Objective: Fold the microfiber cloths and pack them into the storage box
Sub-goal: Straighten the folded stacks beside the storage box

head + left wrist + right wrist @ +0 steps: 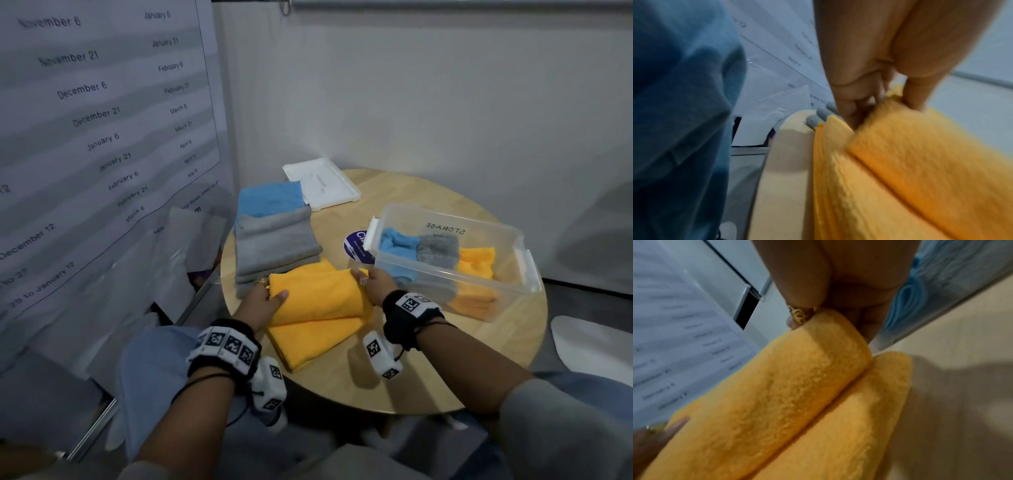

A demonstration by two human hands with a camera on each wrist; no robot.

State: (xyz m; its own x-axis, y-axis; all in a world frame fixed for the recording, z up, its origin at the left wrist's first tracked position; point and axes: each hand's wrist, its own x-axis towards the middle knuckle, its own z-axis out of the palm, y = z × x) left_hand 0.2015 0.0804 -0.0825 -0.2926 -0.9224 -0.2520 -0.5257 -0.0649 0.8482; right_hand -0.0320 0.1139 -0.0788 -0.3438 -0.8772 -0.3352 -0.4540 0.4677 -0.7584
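Low at centre frame, my left hand and right hand pinch the half-folded fluffy yellow microfiber cloth; I should align its edges before pressing it flat.

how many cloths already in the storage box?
3 visible in the storage box, side by side: a blue cloth at its left end, a grey cloth in the middle, a yellow cloth at the right. More could be hidden beneath.

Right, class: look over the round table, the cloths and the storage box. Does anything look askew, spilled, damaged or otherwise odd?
Nothing stands out. Both hands, left hand and right hand, grip the yellow cloth mid-fold. The storage box stands upright holding blue, grey and yellow cloths; its white lid lies flat.
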